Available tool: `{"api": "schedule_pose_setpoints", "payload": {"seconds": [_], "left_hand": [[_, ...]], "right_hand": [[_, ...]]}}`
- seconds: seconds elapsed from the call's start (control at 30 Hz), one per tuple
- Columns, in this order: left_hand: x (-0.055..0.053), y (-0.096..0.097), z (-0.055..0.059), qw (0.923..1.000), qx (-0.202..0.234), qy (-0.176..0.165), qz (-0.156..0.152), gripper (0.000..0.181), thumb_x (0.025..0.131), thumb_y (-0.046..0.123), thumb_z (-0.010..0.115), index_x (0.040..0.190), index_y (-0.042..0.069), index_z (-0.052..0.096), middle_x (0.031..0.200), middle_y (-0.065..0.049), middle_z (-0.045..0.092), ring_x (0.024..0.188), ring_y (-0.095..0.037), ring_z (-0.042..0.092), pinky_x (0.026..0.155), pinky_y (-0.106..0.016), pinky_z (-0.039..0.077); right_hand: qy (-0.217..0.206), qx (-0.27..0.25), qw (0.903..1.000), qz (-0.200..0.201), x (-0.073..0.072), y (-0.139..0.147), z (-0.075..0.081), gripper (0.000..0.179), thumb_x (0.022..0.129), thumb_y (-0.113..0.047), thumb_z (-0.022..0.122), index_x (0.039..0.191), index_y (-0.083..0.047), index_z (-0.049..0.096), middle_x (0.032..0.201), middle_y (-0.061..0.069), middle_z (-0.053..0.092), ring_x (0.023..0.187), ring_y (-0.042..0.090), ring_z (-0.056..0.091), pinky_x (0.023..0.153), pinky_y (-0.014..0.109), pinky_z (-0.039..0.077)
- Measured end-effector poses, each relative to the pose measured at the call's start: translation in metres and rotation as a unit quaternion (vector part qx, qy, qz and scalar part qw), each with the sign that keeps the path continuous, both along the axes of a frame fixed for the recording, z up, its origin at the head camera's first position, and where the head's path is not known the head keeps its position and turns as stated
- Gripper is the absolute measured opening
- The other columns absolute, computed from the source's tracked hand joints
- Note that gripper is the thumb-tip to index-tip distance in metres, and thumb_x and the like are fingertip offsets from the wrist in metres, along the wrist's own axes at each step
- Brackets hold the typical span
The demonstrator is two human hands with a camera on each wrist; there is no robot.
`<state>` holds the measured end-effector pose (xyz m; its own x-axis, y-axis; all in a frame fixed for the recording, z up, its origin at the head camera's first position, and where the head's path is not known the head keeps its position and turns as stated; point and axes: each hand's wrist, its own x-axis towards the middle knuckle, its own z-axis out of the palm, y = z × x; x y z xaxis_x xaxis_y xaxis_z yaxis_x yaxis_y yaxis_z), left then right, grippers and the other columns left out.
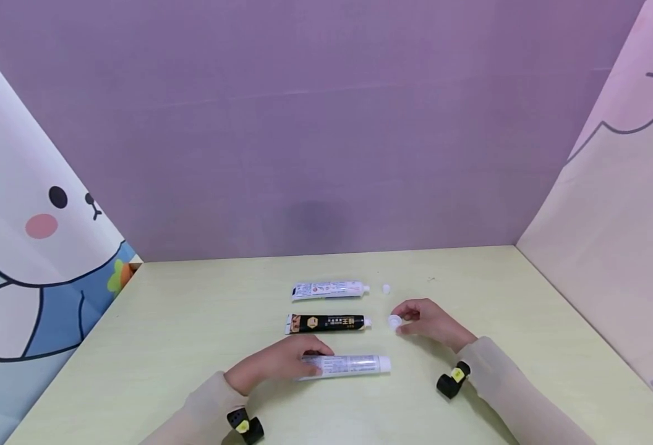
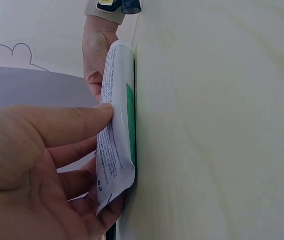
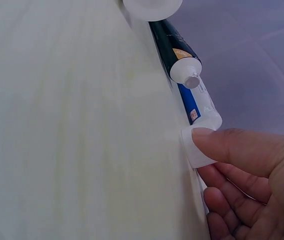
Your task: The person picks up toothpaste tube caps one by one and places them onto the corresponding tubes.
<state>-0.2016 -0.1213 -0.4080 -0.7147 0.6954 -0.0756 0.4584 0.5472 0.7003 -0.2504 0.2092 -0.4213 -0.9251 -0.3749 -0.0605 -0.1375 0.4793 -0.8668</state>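
Note:
Nearest the person lies a white toothpaste tube (image 1: 354,365) with its white cap on, its green edge showing in the left wrist view. My left hand (image 1: 290,360) grips its tail end, thumb (image 2: 79,122) on one face and fingers around the other side. To the right, my right hand (image 1: 429,322) pinches a loose white cap (image 3: 198,147) between thumb and fingers, close to the tabletop. Just left of that cap lies a black toothpaste tube (image 1: 326,323), its bare nozzle (image 3: 192,81) pointing toward the right hand.
Behind the black tube lies another white toothpaste tube (image 1: 329,289), uncapped, with a small white cap (image 1: 386,288) off its nozzle. All lie on a pale wood-grain table (image 1: 193,309). A purple panel (image 1: 326,154) stands at the back, with printed panels on both sides.

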Motion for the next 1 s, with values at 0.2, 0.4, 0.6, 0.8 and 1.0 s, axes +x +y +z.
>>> {"api": "schedule_pose_setpoints", "payload": {"seconds": [0.2,0.4,0.6,0.8,1.0], "left_hand": [[-0.001,-0.001,0.000,1.0000,0.002,-0.006,0.004,0.028,0.083,0.008,0.068,0.112,0.010,0.067,0.108,0.000,0.061,0.096,-0.012,0.053,0.084,-0.029,0.042],[-0.004,-0.002,0.001,0.9998,0.001,-0.018,0.001,0.028,0.084,0.008,0.067,0.112,0.010,0.067,0.108,0.001,0.061,0.096,-0.012,0.054,0.085,-0.030,0.043],[-0.007,-0.003,0.005,0.9996,-0.001,-0.024,-0.014,0.027,0.086,0.007,0.066,0.113,0.008,0.066,0.109,0.000,0.062,0.102,-0.017,0.057,0.088,-0.031,0.044],[-0.009,-0.004,0.009,0.9995,0.013,-0.025,-0.015,0.029,0.087,0.009,0.066,0.115,0.004,0.063,0.113,-0.006,0.063,0.105,-0.025,0.058,0.089,-0.034,0.045],[-0.015,-0.004,0.007,0.9989,0.034,0.025,-0.021,0.031,0.087,0.011,0.065,0.118,0.006,0.061,0.115,-0.008,0.063,0.104,-0.024,0.057,0.087,-0.033,0.045]], "right_hand": [[0.019,-0.007,0.9996,0.020,-0.001,0.001,-0.002,0.025,0.076,-0.009,0.076,0.098,-0.003,0.066,0.090,0.002,0.062,0.079,0.014,0.052,0.071,0.024,0.044],[0.006,0.011,0.9999,0.001,-0.004,-0.002,-0.003,0.026,0.076,-0.004,0.075,0.100,0.000,0.065,0.093,0.007,0.062,0.083,0.017,0.052,0.071,0.023,0.044],[0.010,0.003,0.9999,0.006,-0.005,-0.001,-0.004,0.026,0.077,-0.002,0.074,0.100,0.002,0.064,0.093,0.009,0.062,0.082,0.018,0.052,0.070,0.023,0.044],[0.002,0.003,1.0000,0.000,-0.004,-0.001,-0.004,0.025,0.077,-0.005,0.075,0.098,0.000,0.064,0.092,0.007,0.062,0.082,0.017,0.053,0.071,0.024,0.045],[0.004,0.002,1.0000,0.000,-0.004,-0.001,-0.005,0.023,0.078,-0.005,0.073,0.099,0.000,0.064,0.093,0.008,0.063,0.082,0.018,0.053,0.072,0.026,0.045]]}}
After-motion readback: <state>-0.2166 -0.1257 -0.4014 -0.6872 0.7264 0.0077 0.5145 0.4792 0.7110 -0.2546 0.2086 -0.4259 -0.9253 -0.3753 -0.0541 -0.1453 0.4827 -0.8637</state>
